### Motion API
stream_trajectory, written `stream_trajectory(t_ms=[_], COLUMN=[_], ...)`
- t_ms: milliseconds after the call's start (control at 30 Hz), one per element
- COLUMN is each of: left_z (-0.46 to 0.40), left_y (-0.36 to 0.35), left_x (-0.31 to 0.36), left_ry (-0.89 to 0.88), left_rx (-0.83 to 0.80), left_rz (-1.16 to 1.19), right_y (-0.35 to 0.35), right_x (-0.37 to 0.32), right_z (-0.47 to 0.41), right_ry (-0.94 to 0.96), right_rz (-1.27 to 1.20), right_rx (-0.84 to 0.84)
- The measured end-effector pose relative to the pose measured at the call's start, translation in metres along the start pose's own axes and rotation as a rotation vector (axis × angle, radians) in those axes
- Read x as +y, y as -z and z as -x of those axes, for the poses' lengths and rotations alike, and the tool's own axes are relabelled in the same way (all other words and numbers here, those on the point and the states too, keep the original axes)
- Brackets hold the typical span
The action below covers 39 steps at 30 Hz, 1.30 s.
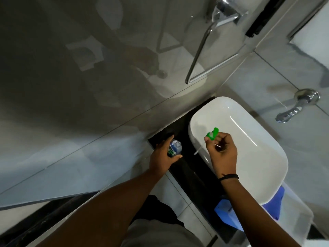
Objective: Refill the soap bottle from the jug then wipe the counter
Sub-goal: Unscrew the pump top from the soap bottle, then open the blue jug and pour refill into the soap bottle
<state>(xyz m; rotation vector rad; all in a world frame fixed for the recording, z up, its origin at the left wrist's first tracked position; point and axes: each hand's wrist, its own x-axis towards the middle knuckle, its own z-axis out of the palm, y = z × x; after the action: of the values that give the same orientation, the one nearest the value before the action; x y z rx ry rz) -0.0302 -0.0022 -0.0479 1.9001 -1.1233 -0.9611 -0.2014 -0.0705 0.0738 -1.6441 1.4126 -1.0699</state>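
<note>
Standing on the black counter (194, 177) at about nine o'clock from the white basin (249, 145), the soap bottle (175, 148) is half hidden by the left hand (162, 157), whose fingers and thumb wrap around its sides; only its open neck and a strip of green label show, and the writing on that label is too small to read. Out at three o'clock from the bottle, over the basin's near rim, the right hand (222, 152) is curled closed on the green pump top (212, 134), its thin white tube (198, 151) slanting down toward the bottle without touching it. A black band (229, 177) circles the right wrist. At two o'clock from the basin a chrome tap (295, 106) juts from the tiled wall. Something blue (229, 214) shows below the basin at six o'clock, mostly covered by the right forearm and hard to identify. A glass door with a metal handle (199, 49) fills the view toward eleven o'clock, blurred by reflections
</note>
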Motion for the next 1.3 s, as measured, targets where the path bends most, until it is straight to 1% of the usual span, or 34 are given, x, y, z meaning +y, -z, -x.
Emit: stream_trajectory(t_ms=[67,167,200,233,300,367,533,633,733,800,900,1000,1067,1133,1200,1300], left_z=[0.002,0.003,0.003,0.002,0.001,0.000,0.001,0.014,0.040,0.059,0.084,0.097,0.102,0.108,0.117,0.131], left_y=[0.000,-0.001,-0.001,-0.001,-0.002,-0.003,-0.003,-0.002,-0.008,-0.018,-0.043,-0.072,-0.093,-0.117,-0.139,-0.166], left_x=[0.000,-0.003,-0.004,-0.004,-0.006,-0.008,-0.014,-0.025,-0.034,-0.035,-0.028,-0.014,-0.002,0.012,0.025,0.035], left_ry=[-0.017,-0.038,-0.039,-0.043,-0.048,-0.046,-0.002,0.067,0.100,0.053,-0.067,-0.214,-0.299,-0.352,-0.362,-0.384], left_rx=[0.014,0.045,0.051,0.052,0.051,0.035,-0.010,-0.015,-0.092,-0.143,-0.232,-0.429,-0.541,-0.588,-0.593,-0.578], left_rz=[0.017,0.036,0.033,0.031,0.030,0.039,0.030,0.002,-0.003,-0.037,-0.066,-0.074,-0.069,-0.030,0.032,0.098], right_y=[0.002,-0.006,-0.012,-0.018,-0.028,-0.036,-0.047,-0.042,-0.026,-0.003,0.059,0.139,0.180,0.200,0.202,0.194], right_x=[0.016,0.047,0.057,0.064,0.074,0.083,0.094,0.094,0.084,0.070,0.047,0.032,0.032,0.038,0.045,0.055], right_z=[0.013,0.033,0.037,0.040,0.042,0.042,0.033,0.032,0.037,0.044,0.062,0.092,0.110,0.121,0.126,0.126], right_ry=[-0.041,-0.105,-0.131,-0.174,-0.252,-0.301,-0.350,-0.374,-0.383,-0.353,-0.301,-0.352,-0.418,-0.448,-0.426,-0.379], right_rz=[0.197,0.680,0.799,0.880,0.955,0.953,0.909,0.850,0.783,0.758,0.763,0.817,0.843,0.785,0.741,0.736], right_rx=[-0.105,-0.326,-0.391,-0.441,-0.513,-0.546,-0.519,-0.510,-0.488,-0.442,-0.353,-0.261,-0.268,-0.327,-0.385,-0.384])
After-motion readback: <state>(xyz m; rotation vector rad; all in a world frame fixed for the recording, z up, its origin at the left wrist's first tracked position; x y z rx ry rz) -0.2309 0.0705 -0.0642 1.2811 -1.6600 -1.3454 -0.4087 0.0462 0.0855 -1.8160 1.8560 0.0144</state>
